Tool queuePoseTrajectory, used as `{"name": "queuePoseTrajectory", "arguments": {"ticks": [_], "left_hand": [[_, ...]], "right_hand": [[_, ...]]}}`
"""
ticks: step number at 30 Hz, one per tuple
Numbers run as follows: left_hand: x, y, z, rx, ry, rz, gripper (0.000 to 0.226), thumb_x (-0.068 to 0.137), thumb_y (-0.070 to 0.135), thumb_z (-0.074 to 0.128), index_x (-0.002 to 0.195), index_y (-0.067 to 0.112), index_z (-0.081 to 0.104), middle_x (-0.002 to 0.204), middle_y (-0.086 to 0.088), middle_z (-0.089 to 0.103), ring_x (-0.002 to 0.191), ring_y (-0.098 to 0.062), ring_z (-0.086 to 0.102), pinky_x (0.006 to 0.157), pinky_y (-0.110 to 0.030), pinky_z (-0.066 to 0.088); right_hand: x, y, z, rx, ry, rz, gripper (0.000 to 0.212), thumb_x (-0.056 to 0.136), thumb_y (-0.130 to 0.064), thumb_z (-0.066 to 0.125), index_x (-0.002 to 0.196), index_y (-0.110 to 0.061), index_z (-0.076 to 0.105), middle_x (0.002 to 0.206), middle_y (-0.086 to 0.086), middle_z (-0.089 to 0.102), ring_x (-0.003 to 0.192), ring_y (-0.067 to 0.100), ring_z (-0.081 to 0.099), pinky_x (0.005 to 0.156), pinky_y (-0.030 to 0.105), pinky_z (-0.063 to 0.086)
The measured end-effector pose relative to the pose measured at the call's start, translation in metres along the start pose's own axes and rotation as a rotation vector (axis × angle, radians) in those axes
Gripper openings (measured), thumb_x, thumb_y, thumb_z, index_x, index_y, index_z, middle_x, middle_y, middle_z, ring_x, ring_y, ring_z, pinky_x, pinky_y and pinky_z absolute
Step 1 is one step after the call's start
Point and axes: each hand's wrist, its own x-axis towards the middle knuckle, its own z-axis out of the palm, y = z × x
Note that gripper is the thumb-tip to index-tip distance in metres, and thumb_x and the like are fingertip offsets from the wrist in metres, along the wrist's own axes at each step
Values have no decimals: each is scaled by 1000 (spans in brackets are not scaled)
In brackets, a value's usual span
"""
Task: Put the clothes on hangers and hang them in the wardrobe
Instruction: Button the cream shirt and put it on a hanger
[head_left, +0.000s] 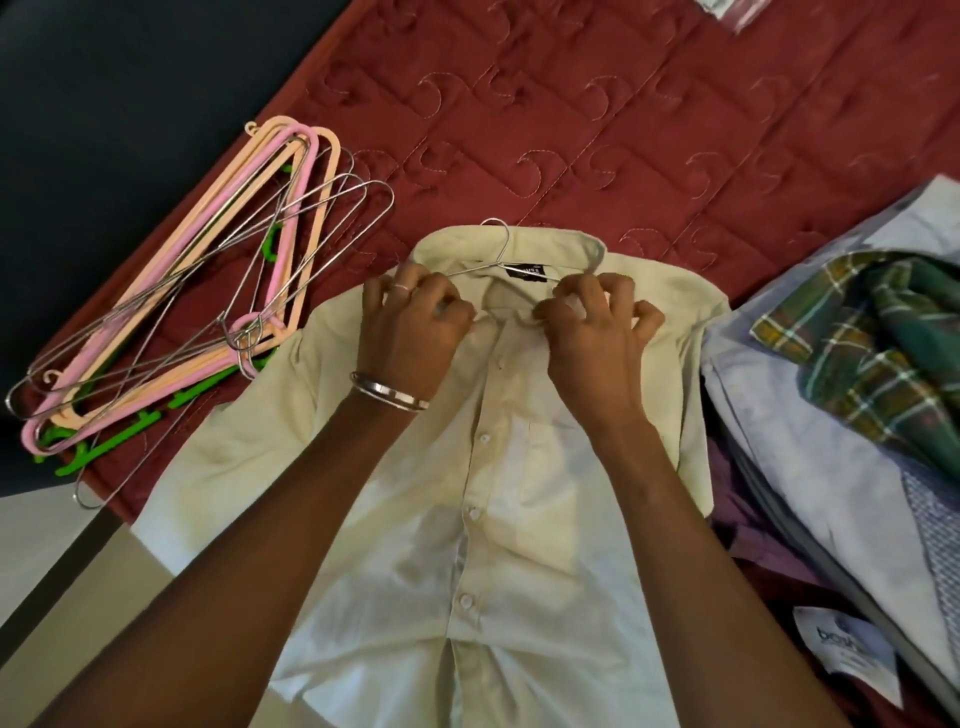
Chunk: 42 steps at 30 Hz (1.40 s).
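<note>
A pale cream button-up shirt (498, 499) lies front-up on the red quilted bed (571, 130). A metal wire hanger (501, 248) sits inside its collar, with the hook poking out above the collar. My left hand (410, 332) pinches the left side of the collar opening. My right hand (597, 332) pinches the right side, at the top of the placket. Both hands' fingers are curled onto the fabric. The hanger's shoulders are hidden under the shirt.
A heap of pink, peach, green plastic and wire hangers (208, 291) lies at the bed's left edge. A pile of clothes (831, 426), light blue with a green plaid piece on top, lies on the right. The dark floor is at the upper left.
</note>
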Motion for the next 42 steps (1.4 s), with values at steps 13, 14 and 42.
{"name": "queuePoseTrajectory", "arguments": {"ticks": [13,14,42], "left_hand": [[89,5,-10,-594,-766,-153,19,90,6,54,105,14,62,92,-11,61,88,-31,59,75,-31,45],[94,6,-10,-633,-796,-168,16,89,7,59,102,15,63,84,-8,57,78,-27,57,69,-27,44],[98,-3,-14,-946,-852,-637,32,70,4,80,100,10,72,72,1,64,59,-5,57,51,-6,45]], "right_hand": [[13,11,-11,319,-169,-170,49,59,30,50,87,-7,67,97,10,57,94,34,48,76,15,31],[16,9,-12,336,-169,-176,46,62,28,51,87,-8,67,98,10,57,94,33,47,79,13,29],[27,-10,9,456,78,-46,13,89,-8,52,89,-3,65,88,9,62,85,20,36,75,25,34]]}}
